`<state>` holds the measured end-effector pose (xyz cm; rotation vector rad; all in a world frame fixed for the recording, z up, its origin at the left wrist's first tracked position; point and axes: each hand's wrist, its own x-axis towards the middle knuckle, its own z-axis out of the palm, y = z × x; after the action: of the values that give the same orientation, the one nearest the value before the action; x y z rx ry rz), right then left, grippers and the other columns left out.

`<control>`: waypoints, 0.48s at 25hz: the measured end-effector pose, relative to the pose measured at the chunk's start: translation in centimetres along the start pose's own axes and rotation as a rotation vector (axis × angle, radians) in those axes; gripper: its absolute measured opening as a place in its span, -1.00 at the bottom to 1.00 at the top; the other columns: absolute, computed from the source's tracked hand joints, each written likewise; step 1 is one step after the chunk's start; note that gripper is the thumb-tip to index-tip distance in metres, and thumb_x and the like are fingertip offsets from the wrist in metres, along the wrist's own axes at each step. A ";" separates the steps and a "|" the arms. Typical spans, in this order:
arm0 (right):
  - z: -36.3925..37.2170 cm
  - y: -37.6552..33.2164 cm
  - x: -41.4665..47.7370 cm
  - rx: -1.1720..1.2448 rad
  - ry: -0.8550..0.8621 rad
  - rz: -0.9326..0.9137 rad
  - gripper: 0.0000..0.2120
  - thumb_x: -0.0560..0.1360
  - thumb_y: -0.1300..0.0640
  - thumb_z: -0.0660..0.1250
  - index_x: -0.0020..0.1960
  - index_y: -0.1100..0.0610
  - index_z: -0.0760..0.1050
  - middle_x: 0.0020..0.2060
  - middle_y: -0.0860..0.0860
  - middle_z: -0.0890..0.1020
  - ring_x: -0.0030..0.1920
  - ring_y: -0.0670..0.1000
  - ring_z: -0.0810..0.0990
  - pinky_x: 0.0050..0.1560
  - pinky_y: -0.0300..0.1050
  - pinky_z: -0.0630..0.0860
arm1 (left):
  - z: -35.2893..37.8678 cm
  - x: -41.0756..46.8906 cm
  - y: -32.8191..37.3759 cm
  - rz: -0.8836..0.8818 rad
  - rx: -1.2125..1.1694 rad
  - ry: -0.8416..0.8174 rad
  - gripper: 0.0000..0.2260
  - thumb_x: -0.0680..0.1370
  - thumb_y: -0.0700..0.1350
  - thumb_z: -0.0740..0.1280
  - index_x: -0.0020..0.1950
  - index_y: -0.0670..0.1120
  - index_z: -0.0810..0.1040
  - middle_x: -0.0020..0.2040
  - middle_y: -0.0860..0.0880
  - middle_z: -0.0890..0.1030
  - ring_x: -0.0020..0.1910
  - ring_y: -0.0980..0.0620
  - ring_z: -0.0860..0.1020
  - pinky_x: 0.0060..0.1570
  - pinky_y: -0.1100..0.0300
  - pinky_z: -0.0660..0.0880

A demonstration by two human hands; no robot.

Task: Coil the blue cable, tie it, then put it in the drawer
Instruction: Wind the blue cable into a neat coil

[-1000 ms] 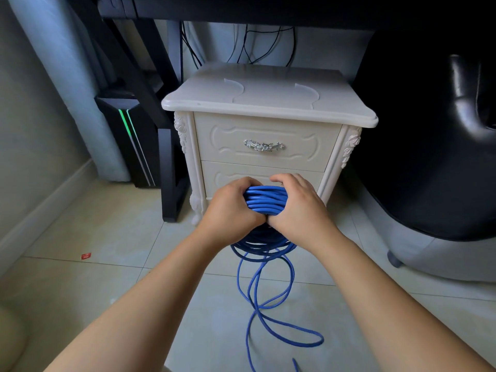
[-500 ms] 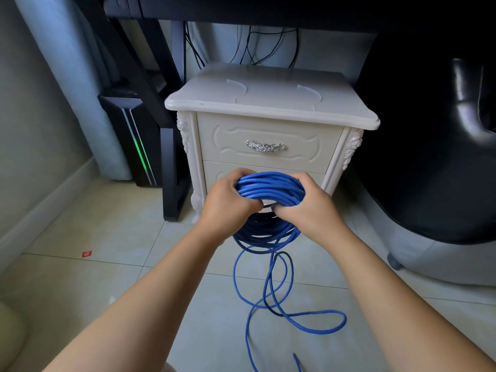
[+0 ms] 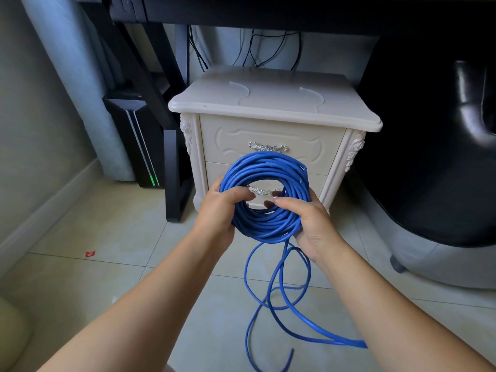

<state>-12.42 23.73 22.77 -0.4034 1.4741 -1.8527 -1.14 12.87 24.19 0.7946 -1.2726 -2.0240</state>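
Observation:
A blue cable (image 3: 265, 167) is wound into a thick round coil held upright in front of the cream nightstand (image 3: 273, 103). My left hand (image 3: 220, 210) grips the coil's lower left side, thumb through the ring. My right hand (image 3: 308, 224) grips the lower right side. A loose tail of the cable (image 3: 279, 299) hangs from the coil's bottom and loops over the floor tiles toward the lower right. Both drawers are closed; the upper drawer (image 3: 271, 138) has a silver handle, the lower drawer's handle (image 3: 261, 190) shows through the coil.
A black desk leg (image 3: 171, 173) and a computer tower (image 3: 139, 146) with a green light stand left of the nightstand. A black chair on castors (image 3: 429, 162) fills the right. A red scrap (image 3: 90, 254) lies on the floor tiles at the left.
The coil has been tipped up from a bunch squeezed between both hands into an open upright ring. The loose tail on the floor has shifted to the right.

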 end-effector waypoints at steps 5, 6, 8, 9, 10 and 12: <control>0.0 -1.2 0.1 -0.271 0.167 -0.135 -0.69 0.16 0.26 0.43 -0.12 0.10 0.50 -0.27 0.05 0.56 -0.17 0.12 0.59 0.07 0.24 0.55 | -0.3 0.0 0.4 -0.066 0.244 -0.077 -0.65 0.36 -0.19 0.47 0.11 -0.15 0.53 -0.09 -0.09 0.59 -0.12 -0.04 0.55 -0.05 0.01 0.47; -0.1 -1.6 0.2 -0.322 0.178 -0.173 -0.72 0.21 0.30 0.42 -0.13 0.09 0.49 -0.29 0.02 0.56 -0.21 0.06 0.56 -0.01 0.15 0.56 | -0.3 0.0 0.6 -0.040 0.323 -0.093 -0.62 0.35 -0.15 0.49 0.15 -0.11 0.54 -0.04 -0.08 0.62 -0.10 0.00 0.59 -0.02 0.03 0.50; -0.1 -2.5 -0.1 -0.483 0.163 -0.271 -0.71 0.29 0.34 0.40 -0.12 0.03 0.46 -0.30 -0.08 0.56 -0.28 -0.06 0.53 -0.17 -0.07 0.49 | -0.4 0.0 1.0 0.078 0.460 -0.142 -0.56 0.38 -0.17 0.52 0.22 0.01 0.53 0.02 -0.01 0.65 -0.06 0.09 0.63 -0.04 0.16 0.53; 0.0 -2.9 -0.4 -0.599 0.137 -0.324 -0.70 0.30 0.33 0.40 -0.11 0.00 0.44 -0.30 -0.12 0.56 -0.30 -0.10 0.52 -0.22 -0.16 0.46 | -0.5 -0.1 1.1 0.161 0.540 -0.178 -0.49 0.38 -0.21 0.52 0.28 0.06 0.49 0.08 0.02 0.63 -0.02 0.13 0.63 -0.04 0.24 0.52; 0.0 -3.1 -0.7 -0.724 0.105 -0.371 -0.69 0.31 0.32 0.40 -0.10 -0.01 0.42 -0.28 -0.12 0.57 -0.29 -0.10 0.52 -0.24 -0.16 0.45 | -0.7 -0.1 1.1 0.250 0.639 -0.212 -0.39 0.37 -0.22 0.52 0.36 0.11 0.43 0.16 0.04 0.59 0.05 0.16 0.61 0.00 0.31 0.50; 0.2 -3.3 -1.1 -0.944 0.038 -0.436 -0.71 0.32 0.26 0.39 -0.05 0.00 0.40 -0.22 -0.09 0.57 -0.20 -0.01 0.54 -0.19 -0.08 0.47 | -0.9 -0.1 1.1 0.407 0.866 -0.267 -0.22 0.34 -0.19 0.53 0.46 0.19 0.30 0.30 0.09 0.46 0.21 0.19 0.51 0.14 0.36 0.45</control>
<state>-12.65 24.64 26.09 -1.2091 2.3730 -1.3261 -0.20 12.10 24.86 0.5472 -2.3040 -1.2400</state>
